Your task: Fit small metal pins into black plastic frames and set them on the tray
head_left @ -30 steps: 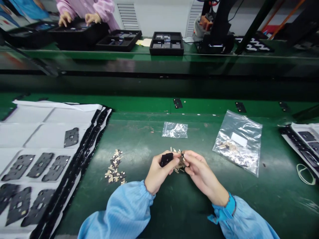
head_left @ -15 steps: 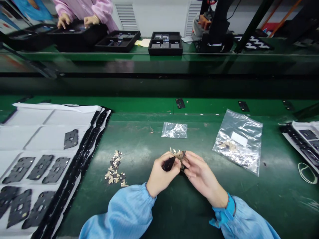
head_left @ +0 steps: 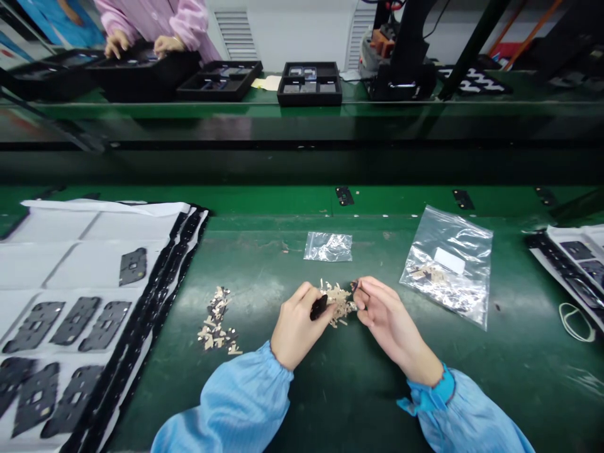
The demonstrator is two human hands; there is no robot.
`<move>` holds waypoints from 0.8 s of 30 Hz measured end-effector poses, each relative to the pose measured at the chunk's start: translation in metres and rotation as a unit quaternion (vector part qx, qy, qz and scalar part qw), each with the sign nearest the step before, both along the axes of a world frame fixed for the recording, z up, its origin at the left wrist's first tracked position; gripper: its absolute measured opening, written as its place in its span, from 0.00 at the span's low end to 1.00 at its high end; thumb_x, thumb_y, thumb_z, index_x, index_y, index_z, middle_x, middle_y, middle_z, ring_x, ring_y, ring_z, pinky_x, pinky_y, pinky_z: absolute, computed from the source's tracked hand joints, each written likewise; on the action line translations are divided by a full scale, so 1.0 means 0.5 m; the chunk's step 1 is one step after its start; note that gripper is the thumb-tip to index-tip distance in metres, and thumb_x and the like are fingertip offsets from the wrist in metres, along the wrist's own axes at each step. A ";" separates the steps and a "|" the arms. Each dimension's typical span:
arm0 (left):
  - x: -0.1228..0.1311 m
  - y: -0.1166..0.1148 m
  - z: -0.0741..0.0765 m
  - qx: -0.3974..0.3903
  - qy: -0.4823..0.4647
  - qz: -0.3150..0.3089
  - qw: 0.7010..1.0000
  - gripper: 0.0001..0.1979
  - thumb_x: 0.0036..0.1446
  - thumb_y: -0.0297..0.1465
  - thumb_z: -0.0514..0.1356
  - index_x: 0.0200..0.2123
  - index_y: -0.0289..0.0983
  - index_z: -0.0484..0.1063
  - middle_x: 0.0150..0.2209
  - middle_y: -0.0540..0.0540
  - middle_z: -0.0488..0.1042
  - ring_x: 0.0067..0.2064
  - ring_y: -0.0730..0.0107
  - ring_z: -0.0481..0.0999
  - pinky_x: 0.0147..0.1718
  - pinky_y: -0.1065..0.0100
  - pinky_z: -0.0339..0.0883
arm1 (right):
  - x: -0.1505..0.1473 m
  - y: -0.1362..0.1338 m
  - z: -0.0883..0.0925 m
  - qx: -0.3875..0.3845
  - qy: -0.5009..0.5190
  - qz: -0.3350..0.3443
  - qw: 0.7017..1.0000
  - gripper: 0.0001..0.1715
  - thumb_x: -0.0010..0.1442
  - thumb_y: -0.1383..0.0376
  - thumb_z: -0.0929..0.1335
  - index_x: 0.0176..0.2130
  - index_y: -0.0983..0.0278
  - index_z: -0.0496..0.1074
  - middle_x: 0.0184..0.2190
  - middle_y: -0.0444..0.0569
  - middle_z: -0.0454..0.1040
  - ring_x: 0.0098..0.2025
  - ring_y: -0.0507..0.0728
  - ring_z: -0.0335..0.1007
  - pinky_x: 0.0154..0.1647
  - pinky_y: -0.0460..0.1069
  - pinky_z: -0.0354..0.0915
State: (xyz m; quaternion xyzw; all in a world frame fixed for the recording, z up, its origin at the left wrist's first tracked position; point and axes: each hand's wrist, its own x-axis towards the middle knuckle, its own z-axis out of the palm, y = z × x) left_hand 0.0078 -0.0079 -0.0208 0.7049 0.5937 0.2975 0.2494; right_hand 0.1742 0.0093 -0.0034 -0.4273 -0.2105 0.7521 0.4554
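Note:
My left hand [head_left: 297,324] is closed around a black plastic plate [head_left: 319,307], which is tilted and partly hidden by the fingers. A short gap to the right, my right hand [head_left: 389,321] pinches a small dark piece [head_left: 354,286] at its fingertips; its exact kind is too small to make out. Between and behind the hands lies a pile of small flat tan pieces [head_left: 338,302] on the green table. Another heap of small tan and black pieces [head_left: 218,321] sits left of my left hand.
At left, white sheets [head_left: 61,264] bear several black plastic plates [head_left: 78,321]. A small clear bag [head_left: 329,246] and a larger zip bag of pieces [head_left: 448,264] lie farther back. A rubber band [head_left: 576,322] is at right. Across the bench, a person in pink handles black trays [head_left: 141,78].
My hands have moved apart: the left slightly left, the right slightly right with the small dark piece. More of the tan pile shows between them.

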 end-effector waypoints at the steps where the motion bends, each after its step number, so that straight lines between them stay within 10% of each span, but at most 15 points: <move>1: 0.001 0.001 0.004 -0.007 -0.016 0.001 1.000 0.08 0.53 0.32 0.58 0.25 0.37 0.63 0.26 0.52 0.62 0.25 0.76 0.64 0.25 0.73 0.59 | -0.001 0.000 -0.001 0.000 -0.001 0.001 1.000 0.09 0.53 0.60 0.70 0.31 0.63 0.70 0.23 0.42 0.60 0.23 0.49 0.55 0.15 0.41 0.46; 5: 0.001 0.002 0.017 -0.078 -0.170 0.035 0.982 0.09 0.50 0.28 0.59 0.35 0.38 0.63 0.30 0.53 0.65 0.20 0.81 0.64 0.20 0.75 0.60 | -0.002 -0.002 -0.005 0.004 -0.002 0.004 1.000 0.09 0.53 0.60 0.71 0.30 0.64 0.71 0.24 0.42 0.61 0.24 0.48 0.57 0.15 0.41 0.48; 11: -0.012 0.013 0.011 -0.219 -0.438 0.087 0.867 0.02 0.52 0.26 0.54 0.31 0.38 0.61 0.19 0.56 0.68 0.19 0.73 0.72 0.20 0.72 0.67 | -0.004 -0.009 -0.005 0.020 0.000 0.045 0.999 0.10 0.57 0.60 0.68 0.33 0.65 0.74 0.23 0.43 0.63 0.24 0.48 0.57 0.16 0.40 0.54; 17: -0.022 0.031 0.000 -0.185 -0.428 0.122 0.876 0.14 0.50 0.32 0.62 0.41 0.33 0.70 0.35 0.44 0.79 0.38 0.66 0.78 0.40 0.67 0.71 | -0.009 -0.016 0.001 0.038 -0.034 0.093 0.994 0.11 0.58 0.61 0.67 0.34 0.65 0.77 0.40 0.51 0.71 0.33 0.52 0.64 0.19 0.41 0.62; 24: -0.019 0.028 0.007 -0.188 -0.413 0.116 0.884 0.19 0.51 0.34 0.63 0.46 0.34 0.69 0.39 0.41 0.79 0.37 0.64 0.79 0.36 0.68 0.72 | -0.009 -0.022 0.005 0.031 -0.091 0.122 0.988 0.12 0.57 0.60 0.67 0.37 0.63 0.78 0.51 0.53 0.68 0.48 0.61 0.65 0.31 0.48 0.70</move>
